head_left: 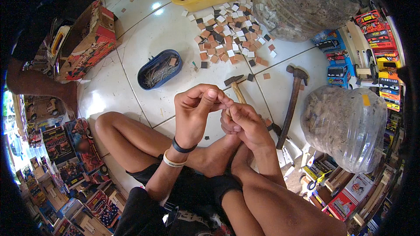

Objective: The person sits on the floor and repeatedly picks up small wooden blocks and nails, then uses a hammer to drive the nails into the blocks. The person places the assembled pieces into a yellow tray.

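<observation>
My left hand point(195, 110) and my right hand point(246, 124) meet in front of me, above my crossed legs. Both are closed, with fingertips pinched together and almost touching. Whatever they hold between them is too small to make out. Just behind my right hand, a hammer point(237, 91) with a light wooden handle lies on the floor, its lower end hidden. To the right lies a second hammer point(289, 109) with a dark handle. Ahead and left of my hands stands a blue oval container point(144, 73) of thin nails, with a small brown tile on top.
Small brown, white and black tiles point(229, 35) lie heaped before a yellow basin point(197, 4) of more tiles. Two big clear plastic containers point(345, 126) stand at right. Wooden toy trucks point(72, 148) crowd both sides. Another person's leg point(43, 85) and a cardboard box point(89, 41) are at left.
</observation>
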Demonstrator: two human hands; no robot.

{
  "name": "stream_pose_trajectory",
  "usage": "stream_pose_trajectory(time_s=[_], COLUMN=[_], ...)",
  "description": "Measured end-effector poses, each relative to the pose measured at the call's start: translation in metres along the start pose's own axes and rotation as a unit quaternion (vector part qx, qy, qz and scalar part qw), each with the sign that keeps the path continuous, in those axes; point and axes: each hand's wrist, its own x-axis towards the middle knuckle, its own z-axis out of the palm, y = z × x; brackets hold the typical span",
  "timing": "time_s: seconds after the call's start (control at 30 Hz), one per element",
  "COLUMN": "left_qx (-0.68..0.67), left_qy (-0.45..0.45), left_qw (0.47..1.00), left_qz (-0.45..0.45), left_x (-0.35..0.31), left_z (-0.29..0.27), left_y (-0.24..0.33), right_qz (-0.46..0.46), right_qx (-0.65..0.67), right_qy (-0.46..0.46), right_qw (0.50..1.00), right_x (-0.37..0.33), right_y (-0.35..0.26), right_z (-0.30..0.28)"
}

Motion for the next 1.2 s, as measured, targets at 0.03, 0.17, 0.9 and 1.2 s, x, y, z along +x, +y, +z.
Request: stream_pose_trajectory(time_s=[0.03, 0.17, 0.9, 1.2], left_qx=[-0.001, 0.0, 0.269, 0.398], left_qy=[0.002, -0.011, 0.013, 0.064], left_qw=[1.0, 1.0, 0.949, 0.873], left_qz=[-0.002, 0.0, 0.162, 0.276], left_x=[0.0, 0.0, 0.048, 0.061], left_z=[0.0, 0.001, -0.036, -0.059], left_y=[0.0, 0.002, -0.042, -0.106], right_qz=[-0.002, -0.001, -0.041, -0.022], right_qx=[0.004, 0.008, -0.307, -0.701], right_qy=[0.001, -0.002, 0.202, 0.309], right_qw=[1.0, 1.0, 0.929, 0.642], right_x=[0.0, -0.003, 0.023, -0.04], right_y=[0.0, 0.0, -0.007, 0.04], right_z=[0.0, -0.002, -0.039, -0.052])
